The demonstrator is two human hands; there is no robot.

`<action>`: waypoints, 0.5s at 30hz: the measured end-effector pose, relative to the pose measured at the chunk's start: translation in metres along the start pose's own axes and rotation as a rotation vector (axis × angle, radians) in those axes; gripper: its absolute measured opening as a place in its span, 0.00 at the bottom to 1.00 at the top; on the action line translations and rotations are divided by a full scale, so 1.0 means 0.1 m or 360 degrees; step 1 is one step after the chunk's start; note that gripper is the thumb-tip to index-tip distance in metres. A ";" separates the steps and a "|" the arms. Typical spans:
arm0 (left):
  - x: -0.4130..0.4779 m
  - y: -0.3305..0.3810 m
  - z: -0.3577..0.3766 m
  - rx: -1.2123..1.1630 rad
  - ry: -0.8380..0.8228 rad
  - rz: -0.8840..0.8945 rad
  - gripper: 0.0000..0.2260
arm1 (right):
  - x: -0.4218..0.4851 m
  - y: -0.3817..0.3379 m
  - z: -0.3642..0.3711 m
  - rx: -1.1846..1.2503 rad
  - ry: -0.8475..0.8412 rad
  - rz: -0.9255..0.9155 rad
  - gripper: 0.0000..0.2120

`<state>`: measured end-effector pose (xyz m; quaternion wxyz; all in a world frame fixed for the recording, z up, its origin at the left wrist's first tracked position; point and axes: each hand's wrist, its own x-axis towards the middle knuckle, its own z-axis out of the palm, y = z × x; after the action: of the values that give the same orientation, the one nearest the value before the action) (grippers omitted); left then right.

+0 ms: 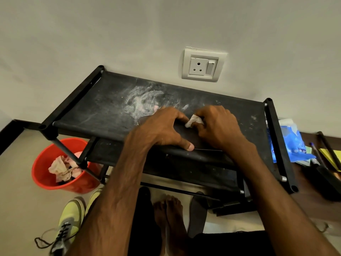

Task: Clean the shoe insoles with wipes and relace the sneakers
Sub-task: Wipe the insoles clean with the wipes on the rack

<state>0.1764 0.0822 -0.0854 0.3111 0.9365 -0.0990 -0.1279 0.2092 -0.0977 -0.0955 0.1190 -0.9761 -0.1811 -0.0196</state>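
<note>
A dark, flat insole [184, 134] with a matte surface is lying on the top shelf [103, 108] of a black shoe rack [72, 100], close to the shelf's front rail. The left hand [162, 130] is lying spread over it, fingers arched across its far edge and thumb stretched along the rail, pressing it down. The right hand [217, 128] is pinching a crumpled white wipe [193, 121] between its curled fingers and thumb, and the wipe is touching the insole just beside the left index finger.

The shelf is taut black fabric stretched between thin tubes with chunky plastic corner joints. It is looking dusty, and white powdery smears [144, 100] are spreading over its middle behind the hands. A second fabric shelf [184, 169] is showing below. The rack is standing against a plain off-white wall [110, 34] carrying a white socket plate [202, 65] with a switch. The floor [22, 191] is smooth and pale.

A round red plastic bucket [38, 174] is sitting on the floor under the rack's left corner, holding crumpled, soiled tissues [62, 169]. A crinkled blue pack of wipes [293, 143] is lying just beyond the rack's right rail.

A pair of yellow-green sneakers [71, 217] with grey panels is standing on the floor at lower left, dark laces [63, 231] trailing loose. Another dark insole [197, 213] is lying on the floor beside the person's bare feet [171, 215].
</note>
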 end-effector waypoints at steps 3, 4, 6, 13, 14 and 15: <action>-0.01 0.00 0.01 -0.0007 0.0030 0.0021 0.36 | -0.12 0.03 -0.14 0.0165 -0.0213 -0.0112 0.07; -0.02 0.00 0.01 -0.0019 0.0031 0.0019 0.37 | -0.17 0.05 -0.20 0.0168 -0.0316 -0.0135 0.07; -0.02 0.00 0.01 -0.0038 0.0030 0.0020 0.37 | -0.27 0.07 -0.30 0.0119 -0.0467 -0.0158 0.07; 0.01 0.01 0.01 0.0043 -0.0005 0.0028 0.37 | -0.16 0.02 -0.16 -0.0033 -0.0137 0.0006 0.12; 0.01 0.00 0.01 0.0054 -0.0015 0.0024 0.37 | -0.11 0.01 -0.12 -0.0026 -0.0063 0.0037 0.11; 0.02 0.00 0.02 0.0060 -0.0021 0.0013 0.36 | -0.06 0.00 -0.07 -0.0025 0.0001 0.0060 0.11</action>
<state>0.1781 0.0806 -0.0869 0.2933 0.9409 -0.1073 -0.1309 0.2040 -0.1011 -0.0891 0.1118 -0.9802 -0.1625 -0.0191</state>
